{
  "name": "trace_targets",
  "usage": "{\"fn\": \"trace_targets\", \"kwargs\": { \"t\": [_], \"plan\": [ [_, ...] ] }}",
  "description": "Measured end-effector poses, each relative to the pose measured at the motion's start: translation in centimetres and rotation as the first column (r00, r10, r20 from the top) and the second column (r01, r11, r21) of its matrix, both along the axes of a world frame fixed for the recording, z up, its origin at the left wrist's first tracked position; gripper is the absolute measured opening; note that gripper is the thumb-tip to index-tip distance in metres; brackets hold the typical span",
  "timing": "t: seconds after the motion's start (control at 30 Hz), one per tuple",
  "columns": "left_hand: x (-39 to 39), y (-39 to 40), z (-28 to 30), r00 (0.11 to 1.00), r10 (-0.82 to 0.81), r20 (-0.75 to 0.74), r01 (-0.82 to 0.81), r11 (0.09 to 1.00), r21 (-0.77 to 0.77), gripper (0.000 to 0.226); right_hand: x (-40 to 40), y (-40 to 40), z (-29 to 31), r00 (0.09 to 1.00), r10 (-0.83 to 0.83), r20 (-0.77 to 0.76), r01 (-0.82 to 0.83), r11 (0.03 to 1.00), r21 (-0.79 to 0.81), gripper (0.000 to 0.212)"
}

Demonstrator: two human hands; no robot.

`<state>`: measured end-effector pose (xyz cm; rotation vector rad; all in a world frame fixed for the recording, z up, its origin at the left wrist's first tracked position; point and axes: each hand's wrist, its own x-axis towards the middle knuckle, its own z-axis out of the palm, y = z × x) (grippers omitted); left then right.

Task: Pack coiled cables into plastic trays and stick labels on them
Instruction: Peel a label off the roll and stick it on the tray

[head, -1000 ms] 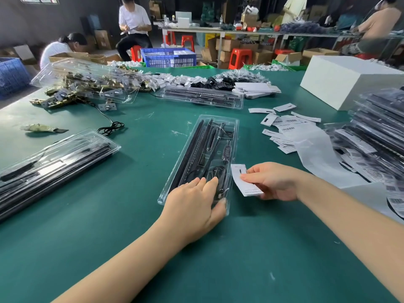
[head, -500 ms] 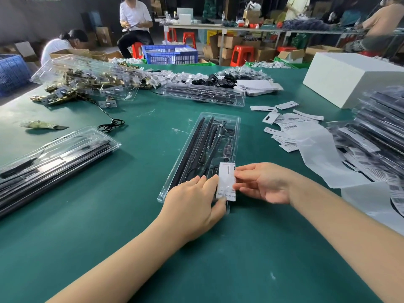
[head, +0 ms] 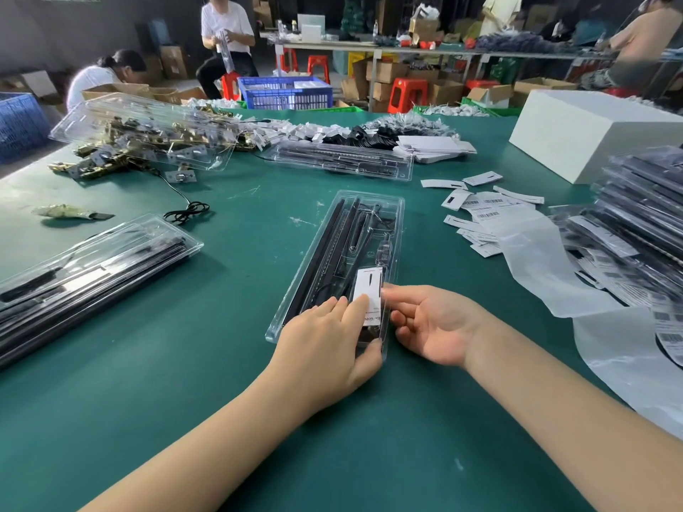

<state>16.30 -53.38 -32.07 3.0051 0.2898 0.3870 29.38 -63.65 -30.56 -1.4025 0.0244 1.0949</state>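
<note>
A long clear plastic tray (head: 397, 216) with black parts and cable inside lies lengthwise on the green table in front of me. A white label (head: 369, 288) sits flat on the lid near the tray's near end. My left hand (head: 329, 349) lies over the tray's near end, its straight fingers pressing on the label. My right hand (head: 432, 323) rests palm up beside the tray's right edge, fingers relaxed, fingertips touching the label's right side and holding nothing.
Loose white labels (head: 476, 212) and backing sheet (head: 536, 260) lie to the right, next to a stack of packed trays (head: 643, 223). More closed trays are at the left (head: 85, 267) and behind (head: 343, 160). A white box (head: 587, 138) stands far right. A coiled black cable (head: 186, 212) lies left.
My right hand carried the label from beside the tray onto its lid, then let go and turned palm up. My left fingers slid onto the label.
</note>
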Motion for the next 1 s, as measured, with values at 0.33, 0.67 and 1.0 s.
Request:
{"fn": "trace_targets", "kwargs": {
  "t": [0.33, 0.67, 1.0],
  "plan": [
    [0.1, 0.7, -0.2, 0.998, -0.015, -0.059, 0.020, 0.997, 0.074, 0.072, -1.1, -0.2, 0.1, 0.989, -0.052, 0.137, 0.049, 0.998, 0.025, 0.030],
    [-0.1, 2.1, 0.0, 0.970, -0.126, -0.209, 0.152, 0.981, 0.117, 0.080, -1.9, -2.9, -1.0, 0.678, 0.089, 0.730, 0.071, 0.980, -0.186, 0.044],
    [0.6, 1.4, -1.1, 0.962, -0.079, -0.261, 0.155, 0.946, 0.283, 0.077, -1.9, -0.4, -3.3, 0.104, 0.625, 0.773, 0.228, 0.742, -0.631, 0.046]
  ]
}}
